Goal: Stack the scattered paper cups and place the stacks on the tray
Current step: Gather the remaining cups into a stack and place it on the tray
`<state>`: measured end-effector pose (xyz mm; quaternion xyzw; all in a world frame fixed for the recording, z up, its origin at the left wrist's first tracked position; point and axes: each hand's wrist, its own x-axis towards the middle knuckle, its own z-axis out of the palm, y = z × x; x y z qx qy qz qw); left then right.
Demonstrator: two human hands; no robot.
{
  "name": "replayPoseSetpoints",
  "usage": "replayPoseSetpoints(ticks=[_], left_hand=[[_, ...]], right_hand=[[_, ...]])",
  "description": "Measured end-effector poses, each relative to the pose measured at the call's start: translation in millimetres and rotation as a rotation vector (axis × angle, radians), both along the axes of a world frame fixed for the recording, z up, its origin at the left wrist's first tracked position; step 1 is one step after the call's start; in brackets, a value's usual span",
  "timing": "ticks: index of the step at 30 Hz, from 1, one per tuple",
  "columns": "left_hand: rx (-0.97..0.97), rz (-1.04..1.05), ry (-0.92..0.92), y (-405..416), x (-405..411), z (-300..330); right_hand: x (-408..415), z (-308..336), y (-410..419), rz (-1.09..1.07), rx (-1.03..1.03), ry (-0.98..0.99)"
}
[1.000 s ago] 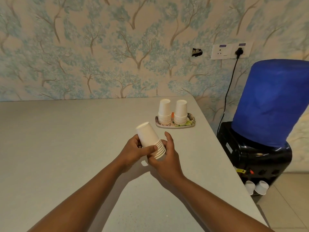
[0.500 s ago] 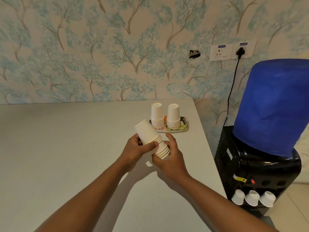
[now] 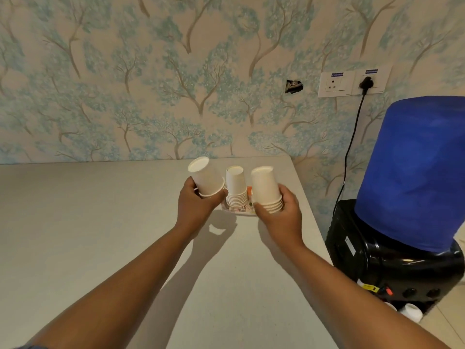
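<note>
Grey desk (image 3: 100, 235): both hands clasp inverted white paper cup stacks beside the patterned tray (image 3: 239, 211), which holds another stack (image 3: 236, 190); left grip (image 3: 195, 205) clasps one stack (image 3: 205, 177), right grip (image 3: 281, 215) the other (image 3: 265, 190).

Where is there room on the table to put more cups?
The grey table is bare left of the left hand and between the arms. It is crowded at the tray, where a cup stack stands between both hands' stacks, near the right hand.

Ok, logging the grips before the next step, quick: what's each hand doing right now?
Left hand: closed on a tilted cup stack, beside the tray.
Right hand: closed on an upright stack of cups.
</note>
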<state>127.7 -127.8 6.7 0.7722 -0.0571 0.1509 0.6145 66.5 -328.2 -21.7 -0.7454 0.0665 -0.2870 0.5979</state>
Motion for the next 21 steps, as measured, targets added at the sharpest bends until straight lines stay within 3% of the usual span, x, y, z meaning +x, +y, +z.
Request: replayPoseSetpoints(ticks=[8,16,21], left_hand=[[0.122,-0.043,-0.071,-35.7,78.3,13.0],[0.239,-0.093,0.084,-51.9,108.0,-37.2],[0.223,-0.129,0.095,-51.9,105.6,-52.1]], right_hand=[[94.1,31.3,-19.6,-0.058,0.055,-0.104],[124.6,-20.0,-27.6,0.014,-0.16,0.072],[116.0,-44.9,-26.6,-0.019,-0.155,0.156]])
